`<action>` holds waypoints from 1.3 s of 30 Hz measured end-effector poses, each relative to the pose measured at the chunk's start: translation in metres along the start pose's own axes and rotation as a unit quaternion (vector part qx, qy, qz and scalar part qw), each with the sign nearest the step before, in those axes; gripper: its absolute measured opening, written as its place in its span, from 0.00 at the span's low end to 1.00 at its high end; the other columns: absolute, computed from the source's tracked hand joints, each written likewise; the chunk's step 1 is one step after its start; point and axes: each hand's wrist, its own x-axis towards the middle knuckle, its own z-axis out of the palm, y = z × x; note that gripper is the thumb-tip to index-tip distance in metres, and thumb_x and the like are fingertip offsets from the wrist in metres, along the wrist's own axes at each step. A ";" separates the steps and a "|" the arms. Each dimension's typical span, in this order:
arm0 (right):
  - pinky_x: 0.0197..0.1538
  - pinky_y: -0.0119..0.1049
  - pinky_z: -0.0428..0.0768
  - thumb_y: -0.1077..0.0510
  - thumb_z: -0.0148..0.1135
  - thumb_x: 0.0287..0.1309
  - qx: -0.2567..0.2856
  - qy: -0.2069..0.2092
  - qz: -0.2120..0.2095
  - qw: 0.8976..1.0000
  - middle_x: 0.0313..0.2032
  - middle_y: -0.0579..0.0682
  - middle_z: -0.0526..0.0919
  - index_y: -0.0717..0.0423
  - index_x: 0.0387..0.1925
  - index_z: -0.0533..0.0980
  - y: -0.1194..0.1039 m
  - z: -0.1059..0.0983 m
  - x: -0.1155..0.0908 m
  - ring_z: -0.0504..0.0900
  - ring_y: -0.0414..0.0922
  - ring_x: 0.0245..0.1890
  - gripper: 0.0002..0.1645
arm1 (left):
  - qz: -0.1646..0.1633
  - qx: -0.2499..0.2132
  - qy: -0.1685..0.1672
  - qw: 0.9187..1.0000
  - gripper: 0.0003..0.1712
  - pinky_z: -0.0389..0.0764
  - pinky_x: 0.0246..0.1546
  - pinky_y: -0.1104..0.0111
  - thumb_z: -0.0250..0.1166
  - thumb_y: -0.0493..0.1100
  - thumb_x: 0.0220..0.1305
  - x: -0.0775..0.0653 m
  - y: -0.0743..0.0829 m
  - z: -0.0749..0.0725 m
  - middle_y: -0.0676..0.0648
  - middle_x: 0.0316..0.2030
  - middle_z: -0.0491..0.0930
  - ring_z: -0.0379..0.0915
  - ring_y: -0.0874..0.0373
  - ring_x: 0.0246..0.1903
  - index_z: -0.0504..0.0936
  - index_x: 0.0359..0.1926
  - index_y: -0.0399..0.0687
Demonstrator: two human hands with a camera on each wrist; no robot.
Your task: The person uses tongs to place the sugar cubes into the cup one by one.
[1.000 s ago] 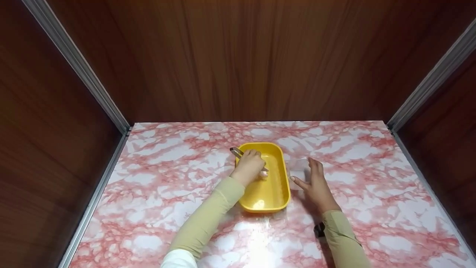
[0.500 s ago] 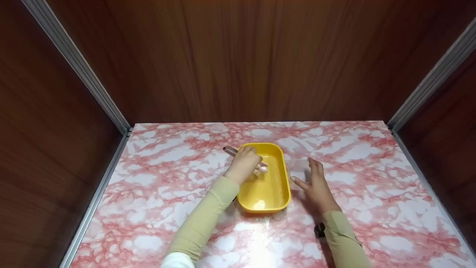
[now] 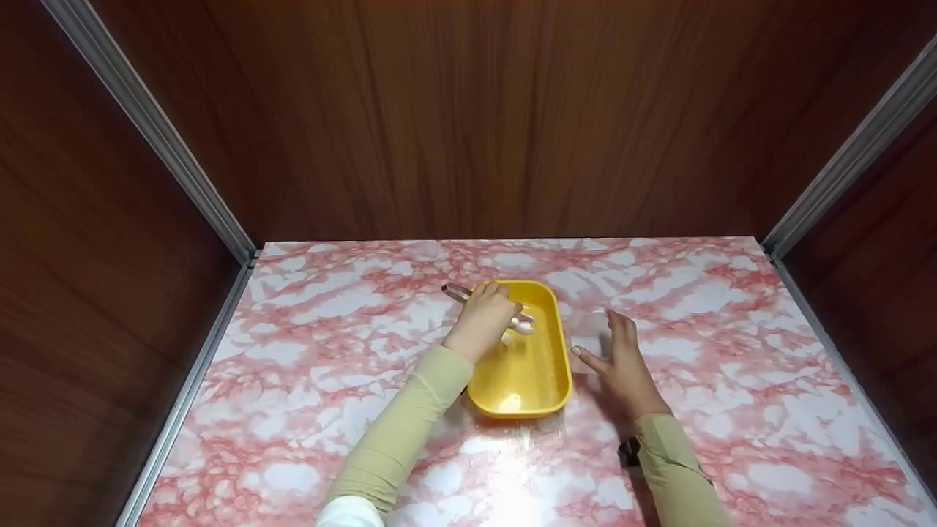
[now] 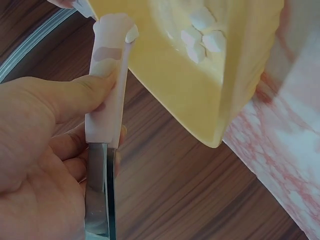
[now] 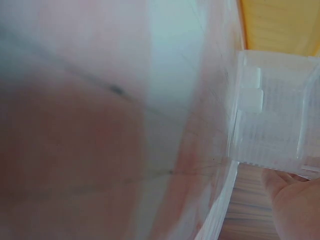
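Note:
My left hand grips a pair of tongs with pale pink-white ends and metal arms. In the left wrist view, a small white piece shows at the side of the pale ends; whether it is pinched I cannot tell. Below lies a yellow tray, with several small white pieces on its bottom. Beside the tray's right side stands a clear plastic box, faint in the head view. Thumb and fingers spread, my right hand is at this box, its fingers appearing to touch it.
The table has a red and white marbled top. A dark wood-look panel rises behind it, with similar panels and metal rails at both sides.
My left hand has shifted slightly left and away from me, and the tongs' ends now lie a little farther up over the tray. My right hand has not moved.

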 end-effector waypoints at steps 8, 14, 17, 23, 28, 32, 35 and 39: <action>0.63 0.60 0.58 0.39 0.66 0.53 0.003 -0.004 0.002 1.000 0.67 0.62 0.50 0.58 0.72 0.47 -0.001 0.000 -0.001 0.56 0.62 0.66 0.57 | 0.008 0.007 -0.009 1.000 0.13 0.67 0.50 0.61 0.63 0.39 0.59 0.003 0.004 -0.005 0.49 0.41 0.80 0.70 0.52 0.47 0.87 0.43 0.59; 0.63 0.59 0.58 0.40 0.67 0.52 -0.001 -0.004 0.003 1.000 0.66 0.63 0.50 0.60 0.72 0.48 0.000 -0.001 0.001 0.56 0.62 0.66 0.57 | 0.016 0.012 -0.004 1.000 0.14 0.68 0.49 0.61 0.65 0.39 0.58 0.007 0.008 -0.007 0.48 0.43 0.79 0.71 0.52 0.47 0.86 0.44 0.60; 0.64 0.59 0.57 0.41 0.67 0.53 0.000 -0.005 0.003 1.000 0.66 0.62 0.51 0.59 0.72 0.48 -0.001 -0.001 0.000 0.56 0.62 0.66 0.56 | 0.022 0.007 -0.001 1.000 0.15 0.68 0.51 0.60 0.64 0.38 0.58 0.009 0.011 -0.008 0.48 0.44 0.79 0.70 0.52 0.48 0.86 0.45 0.59; 0.64 0.59 0.57 0.41 0.67 0.53 0.003 -0.004 0.004 1.000 0.66 0.62 0.51 0.59 0.72 0.48 -0.001 0.000 -0.001 0.57 0.62 0.66 0.56 | 0.033 0.000 0.003 0.999 0.12 0.68 0.52 0.59 0.63 0.38 0.59 0.013 0.017 -0.007 0.48 0.44 0.79 0.70 0.52 0.49 0.86 0.42 0.58; 0.63 0.59 0.58 0.38 0.66 0.53 -0.004 -0.008 0.006 1.000 0.66 0.63 0.51 0.58 0.72 0.48 -0.001 -0.001 -0.001 0.57 0.62 0.66 0.57 | 0.032 -0.017 -0.001 0.999 0.13 0.67 0.53 0.60 0.62 0.39 0.61 0.015 0.023 -0.007 0.49 0.44 0.79 0.70 0.52 0.49 0.86 0.43 0.58; 0.63 0.59 0.59 0.37 0.65 0.52 -0.004 -0.009 0.006 1.000 0.66 0.63 0.51 0.58 0.72 0.48 0.000 -0.001 0.000 0.57 0.62 0.66 0.57 | 0.032 -0.019 -0.003 0.999 0.13 0.66 0.53 0.60 0.62 0.41 0.60 0.018 0.028 -0.008 0.49 0.45 0.79 0.69 0.53 0.50 0.86 0.44 0.59; 0.63 0.59 0.59 0.37 0.65 0.52 0.000 -0.008 0.001 1.000 0.66 0.63 0.50 0.59 0.72 0.48 -0.001 -0.001 0.000 0.57 0.63 0.66 0.57 | 0.036 -0.013 -0.009 0.999 0.13 0.66 0.54 0.60 0.61 0.42 0.61 0.020 0.032 -0.008 0.49 0.47 0.78 0.68 0.53 0.51 0.85 0.45 0.60; 0.63 0.59 0.59 0.40 0.67 0.52 -0.003 0.001 -0.011 1.000 0.65 0.64 0.51 0.62 0.71 0.49 0.001 0.000 0.001 0.57 0.62 0.65 0.57 | 0.041 -0.005 -0.014 0.999 0.15 0.66 0.55 0.60 0.60 0.41 0.63 0.021 0.037 -0.006 0.49 0.49 0.77 0.68 0.53 0.52 0.84 0.49 0.61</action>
